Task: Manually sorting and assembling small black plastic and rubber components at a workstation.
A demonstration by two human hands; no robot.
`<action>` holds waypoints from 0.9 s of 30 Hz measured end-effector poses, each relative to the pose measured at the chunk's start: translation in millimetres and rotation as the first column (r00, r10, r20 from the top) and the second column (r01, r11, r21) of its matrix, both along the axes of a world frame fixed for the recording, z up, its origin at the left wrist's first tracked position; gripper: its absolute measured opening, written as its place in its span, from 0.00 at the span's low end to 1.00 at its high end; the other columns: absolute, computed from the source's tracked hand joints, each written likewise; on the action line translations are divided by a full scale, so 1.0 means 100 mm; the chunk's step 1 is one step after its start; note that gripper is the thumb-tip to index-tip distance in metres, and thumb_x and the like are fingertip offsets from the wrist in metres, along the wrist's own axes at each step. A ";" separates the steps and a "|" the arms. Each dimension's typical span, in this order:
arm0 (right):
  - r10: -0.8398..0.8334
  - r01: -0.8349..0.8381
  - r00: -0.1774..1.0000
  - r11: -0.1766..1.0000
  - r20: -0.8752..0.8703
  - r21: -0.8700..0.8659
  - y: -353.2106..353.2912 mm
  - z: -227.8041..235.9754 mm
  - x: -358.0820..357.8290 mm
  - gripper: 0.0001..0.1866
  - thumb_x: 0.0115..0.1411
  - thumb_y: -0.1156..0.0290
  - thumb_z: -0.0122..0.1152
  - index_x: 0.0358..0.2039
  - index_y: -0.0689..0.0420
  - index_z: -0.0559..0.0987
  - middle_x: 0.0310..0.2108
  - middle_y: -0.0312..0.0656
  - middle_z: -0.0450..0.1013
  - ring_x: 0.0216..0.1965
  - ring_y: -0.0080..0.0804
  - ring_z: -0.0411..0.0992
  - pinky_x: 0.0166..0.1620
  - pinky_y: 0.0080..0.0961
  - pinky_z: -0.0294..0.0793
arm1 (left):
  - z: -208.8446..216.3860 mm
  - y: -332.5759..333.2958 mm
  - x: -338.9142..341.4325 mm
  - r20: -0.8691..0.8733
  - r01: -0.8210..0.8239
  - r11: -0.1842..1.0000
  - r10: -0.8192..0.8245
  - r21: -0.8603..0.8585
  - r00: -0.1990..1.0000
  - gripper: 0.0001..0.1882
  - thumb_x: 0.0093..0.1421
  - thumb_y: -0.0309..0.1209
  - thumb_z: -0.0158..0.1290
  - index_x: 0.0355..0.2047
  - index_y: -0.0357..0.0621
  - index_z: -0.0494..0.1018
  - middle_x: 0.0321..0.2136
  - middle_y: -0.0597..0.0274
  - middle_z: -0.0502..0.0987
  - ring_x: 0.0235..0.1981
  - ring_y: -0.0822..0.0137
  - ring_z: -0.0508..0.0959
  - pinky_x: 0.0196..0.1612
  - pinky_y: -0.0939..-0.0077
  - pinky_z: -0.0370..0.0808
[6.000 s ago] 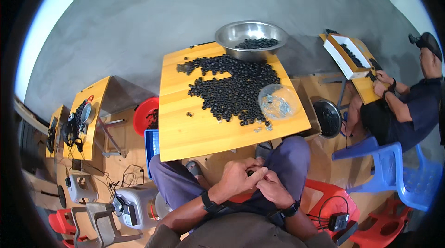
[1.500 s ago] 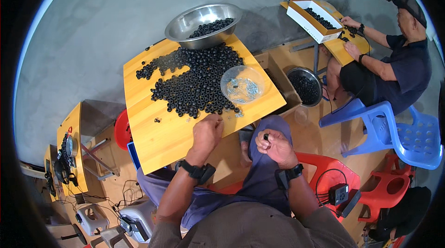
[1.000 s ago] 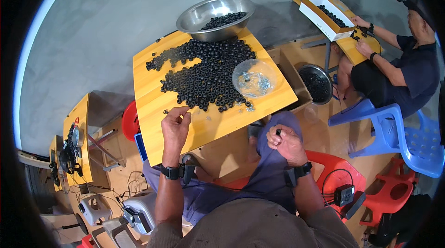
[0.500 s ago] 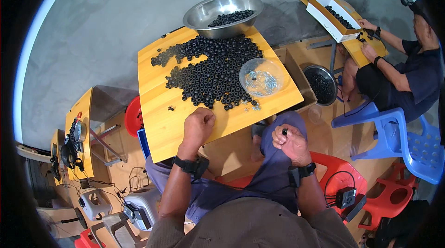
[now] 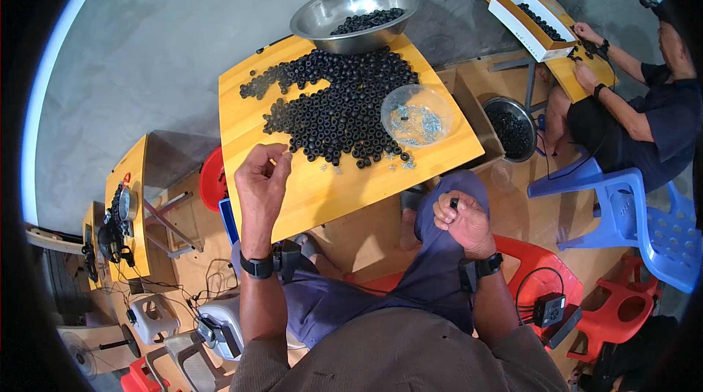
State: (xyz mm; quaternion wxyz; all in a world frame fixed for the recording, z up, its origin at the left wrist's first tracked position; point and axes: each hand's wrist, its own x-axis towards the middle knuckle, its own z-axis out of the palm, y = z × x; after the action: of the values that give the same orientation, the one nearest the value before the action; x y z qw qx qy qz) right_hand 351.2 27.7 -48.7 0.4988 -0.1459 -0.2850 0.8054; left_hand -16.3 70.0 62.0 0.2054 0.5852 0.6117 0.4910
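Note:
A heap of small black ring-shaped parts (image 5: 337,110) spreads over the yellow wooden table (image 5: 307,205). My left hand (image 5: 261,179) is at the heap's near left edge, thumb and forefinger pinched together. What lies between those fingertips is too small to make out. Above my right thigh, my right hand (image 5: 469,227) is closed with a small black part (image 5: 454,204) held at its fingers. A clear round tub (image 5: 417,115) holding small shiny metal pieces stands at the table's right side. A few such loose pieces (image 5: 399,163) lie in front of it.
Behind the heap stands a steel basin (image 5: 355,22) with more black parts. A cardboard box (image 5: 476,117) and another basin (image 5: 509,130) are right of the table. A co-worker (image 5: 644,99) sits far right by a white box (image 5: 531,26). At left is a red basin (image 5: 213,179).
My left hand has moved left and away from me, to the heap's edge, covering where a loose part lay. My right hand stays almost in place with its black part.

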 end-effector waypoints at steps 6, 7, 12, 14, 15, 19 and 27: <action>0.007 -0.007 1.000 1.000 0.012 0.006 0.00 0.05 -0.01 0.17 0.66 0.58 0.61 0.32 0.61 0.73 0.25 0.32 0.60 0.29 0.24 0.59 0.32 0.23 0.61 | -0.48 0.02 0.03 -0.159 0.076 0.995 -0.085 -0.061 0.984 0.06 0.55 0.22 0.62 0.34 0.36 0.81 0.27 0.57 0.82 0.21 0.70 0.76 0.26 0.75 0.73; 0.013 -0.013 1.000 1.000 0.006 0.007 0.00 0.04 -0.01 0.17 0.66 0.58 0.61 0.32 0.61 0.73 0.25 0.32 0.60 0.29 0.24 0.59 0.32 0.23 0.61 | -0.61 0.06 0.03 -0.245 0.073 0.993 -0.095 -0.097 0.965 0.07 0.54 0.23 0.63 0.35 0.36 0.81 0.28 0.54 0.82 0.23 0.63 0.79 0.28 0.70 0.75; 0.010 -0.010 1.000 1.000 0.005 0.013 -0.01 0.03 -0.02 0.17 0.66 0.58 0.61 0.33 0.61 0.74 0.25 0.32 0.60 0.30 0.25 0.59 0.32 0.23 0.61 | -0.88 0.18 0.18 -0.489 0.018 0.991 -0.080 -0.129 0.868 0.07 0.53 0.26 0.63 0.33 0.39 0.81 0.29 0.52 0.81 0.26 0.55 0.81 0.34 0.65 0.78; 0.006 -0.007 1.000 1.000 0.006 0.011 -0.01 0.03 -0.01 0.17 0.66 0.58 0.61 0.34 0.61 0.74 0.25 0.32 0.60 0.30 0.25 0.59 0.32 0.24 0.61 | -0.92 0.20 0.19 -0.502 0.024 0.993 -0.079 -0.115 0.861 0.06 0.53 0.26 0.63 0.32 0.39 0.81 0.29 0.52 0.80 0.27 0.56 0.81 0.33 0.65 0.78; 0.005 -0.005 1.000 1.000 0.001 0.008 -0.01 0.02 0.00 0.17 0.66 0.58 0.61 0.34 0.61 0.74 0.25 0.32 0.60 0.30 0.25 0.59 0.32 0.24 0.61 | -0.93 0.22 0.21 -0.515 0.031 0.995 -0.078 -0.099 0.854 0.06 0.53 0.25 0.63 0.31 0.39 0.80 0.29 0.53 0.80 0.27 0.56 0.81 0.33 0.65 0.78; 0.003 -0.003 1.000 1.000 -0.009 0.004 -0.01 0.02 0.01 0.16 0.65 0.58 0.62 0.35 0.61 0.75 0.25 0.32 0.60 0.30 0.25 0.59 0.32 0.24 0.61 | -0.88 0.14 0.27 -0.277 0.046 0.988 -0.086 -0.146 0.957 0.04 0.54 0.23 0.62 0.31 0.38 0.80 0.28 0.54 0.79 0.27 0.58 0.81 0.32 0.66 0.77; 0.012 -0.012 1.000 1.000 -0.004 -0.014 0.01 0.02 0.00 0.17 0.65 0.58 0.61 0.33 0.61 0.73 0.26 0.33 0.61 0.30 0.24 0.61 0.33 0.24 0.63 | -0.85 0.12 0.46 -0.218 0.087 0.989 -0.111 -0.119 0.970 0.07 0.55 0.20 0.59 0.36 0.36 0.80 0.31 0.51 0.80 0.28 0.57 0.81 0.33 0.67 0.78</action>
State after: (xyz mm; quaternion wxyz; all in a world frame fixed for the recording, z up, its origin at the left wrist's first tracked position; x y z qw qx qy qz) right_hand 351.6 29.0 -47.2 0.4937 -0.1459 -0.2792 0.8106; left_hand 29.7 81.6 -23.0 0.1910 0.6546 0.6268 0.3770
